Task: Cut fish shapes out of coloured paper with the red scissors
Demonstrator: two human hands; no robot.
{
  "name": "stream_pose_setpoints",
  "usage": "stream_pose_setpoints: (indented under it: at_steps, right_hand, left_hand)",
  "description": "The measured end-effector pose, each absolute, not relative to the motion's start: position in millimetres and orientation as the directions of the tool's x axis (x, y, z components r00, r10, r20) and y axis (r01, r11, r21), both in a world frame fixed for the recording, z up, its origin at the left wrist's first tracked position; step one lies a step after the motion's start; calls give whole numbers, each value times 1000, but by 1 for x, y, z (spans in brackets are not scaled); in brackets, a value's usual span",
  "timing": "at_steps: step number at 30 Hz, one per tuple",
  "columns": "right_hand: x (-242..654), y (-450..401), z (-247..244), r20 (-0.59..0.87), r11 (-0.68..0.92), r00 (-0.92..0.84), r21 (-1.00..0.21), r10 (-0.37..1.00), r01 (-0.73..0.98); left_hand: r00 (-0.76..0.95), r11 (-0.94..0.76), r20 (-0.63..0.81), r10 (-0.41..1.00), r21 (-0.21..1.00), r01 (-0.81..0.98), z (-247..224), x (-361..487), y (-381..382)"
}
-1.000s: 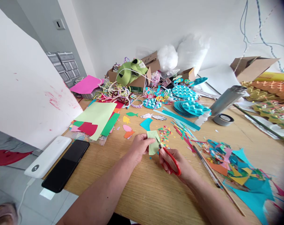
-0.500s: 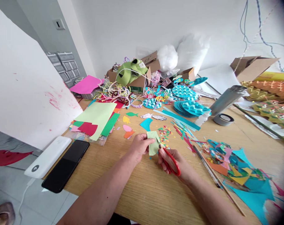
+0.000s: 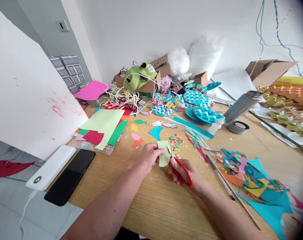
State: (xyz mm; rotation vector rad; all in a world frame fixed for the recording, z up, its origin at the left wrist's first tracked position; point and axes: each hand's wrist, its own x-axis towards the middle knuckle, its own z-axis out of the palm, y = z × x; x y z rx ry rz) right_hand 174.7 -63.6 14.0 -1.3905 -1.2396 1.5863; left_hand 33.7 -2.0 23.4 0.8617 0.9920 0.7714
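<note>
A small piece of light green paper [image 3: 163,160] with a faint drawn outline is pinched between the thumb and fingers of my left hand [image 3: 149,156]. My right hand [image 3: 183,171] grips red-handled scissors [image 3: 190,180], and their dark blades lie at the paper's right edge. Just beyond the paper are small multicoloured paper bits [image 3: 176,139] and a blue paper piece [image 3: 156,133]. Cut paper fish lie left of it: a green fish [image 3: 140,122], a yellow fish [image 3: 134,127] and an orange fish [image 3: 137,143].
Coloured paper sheets [image 3: 101,123], a black phone [image 3: 70,176] and a white power bank [image 3: 51,166] lie on the left. At right are a pen [image 3: 220,176], a thin stick [image 3: 244,206], paper scraps [image 3: 256,186], a tape roll [image 3: 238,127] and a metal flask [image 3: 244,106].
Both hands, with the paper and scissors, have shifted very slightly to the right. A shoe at the lower left has left the view.
</note>
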Motion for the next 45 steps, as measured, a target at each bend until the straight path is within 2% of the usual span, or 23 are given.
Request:
stream_pose_setpoints:
  at_steps: [13,31,45]
  right_hand:
    - [176,-63,9,-302,-291,-203,-953,931,84]
    - [178,-62,10,-298,-265,-176,-946,938,187]
    - [178,-62,8,-296,-267,-202,-951,934,158]
  left_hand:
    - [357,471,-394,847,867,-161,25,35,-3]
    - [364,449,-376,852,883,-138,23,33,-3]
    - [347,438,-368,863,886,-151,25,34,-2]
